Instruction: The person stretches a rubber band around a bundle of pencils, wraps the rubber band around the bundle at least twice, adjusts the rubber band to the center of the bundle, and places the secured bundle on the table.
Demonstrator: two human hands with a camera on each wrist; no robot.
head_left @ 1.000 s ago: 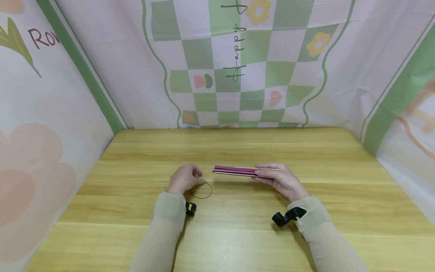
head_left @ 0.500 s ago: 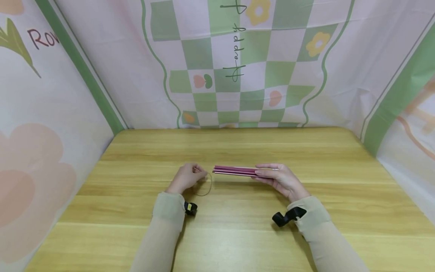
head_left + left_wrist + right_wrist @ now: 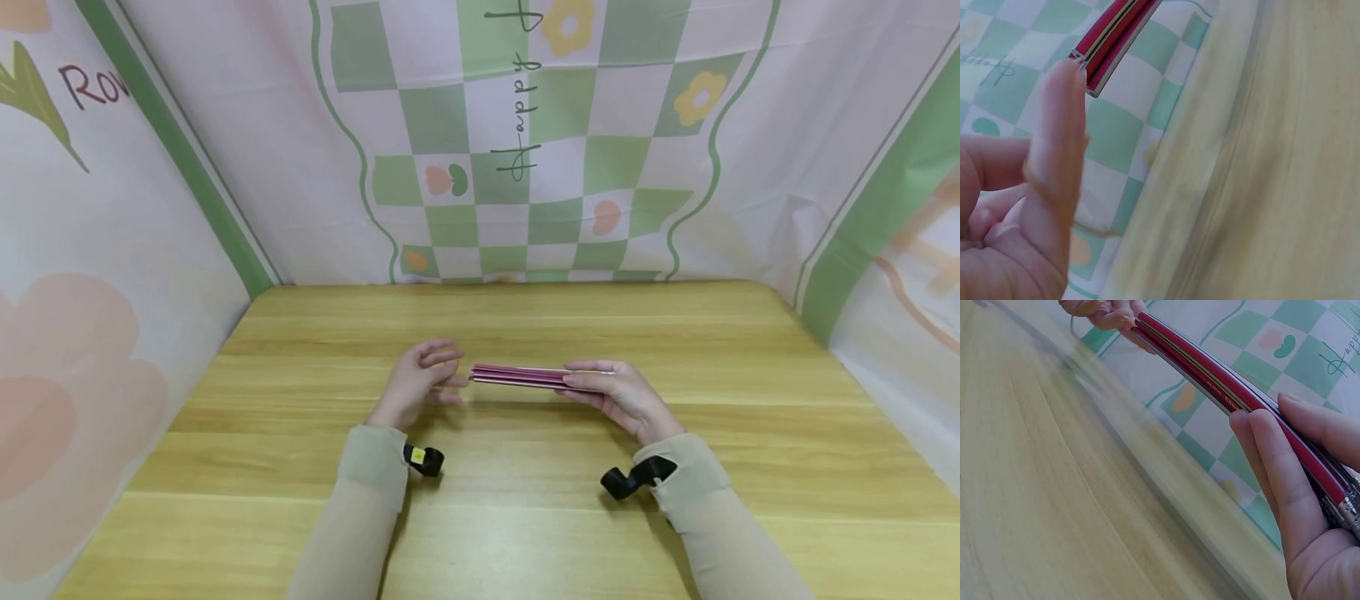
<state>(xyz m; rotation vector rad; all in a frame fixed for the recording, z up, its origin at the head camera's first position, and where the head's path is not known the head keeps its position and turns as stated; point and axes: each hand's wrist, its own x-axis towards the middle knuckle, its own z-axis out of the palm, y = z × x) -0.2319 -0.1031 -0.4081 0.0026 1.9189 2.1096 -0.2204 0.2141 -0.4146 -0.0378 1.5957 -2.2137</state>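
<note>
My right hand (image 3: 628, 404) grips a bundle of red-striped pencils (image 3: 517, 377) near one end, thumb on one side and fingers on the other. Silvery ferrules (image 3: 1349, 511) show at the gripped end in the right wrist view. The bundle lies level above the table, its other end pointing left. Close to that end is my left hand (image 3: 420, 385), fingers spread and loosely bent. A thin brown rubber band (image 3: 1099, 231) crosses a digit of this hand in the left wrist view, blurred; part of its loop is hidden behind the hand.
The wooden table (image 3: 480, 517) spreads under both hands. A printed cloth (image 3: 450, 108) with green checks hangs behind it and along the sides. Each wrist carries a black strap-on camera mount, the left one (image 3: 426, 461) and the right one (image 3: 637, 477).
My left hand has gone from pinching the hanging rubber band to spreading its fingers, and has risen slightly toward the pencil ends. The right hand and pencils have stayed put.
</note>
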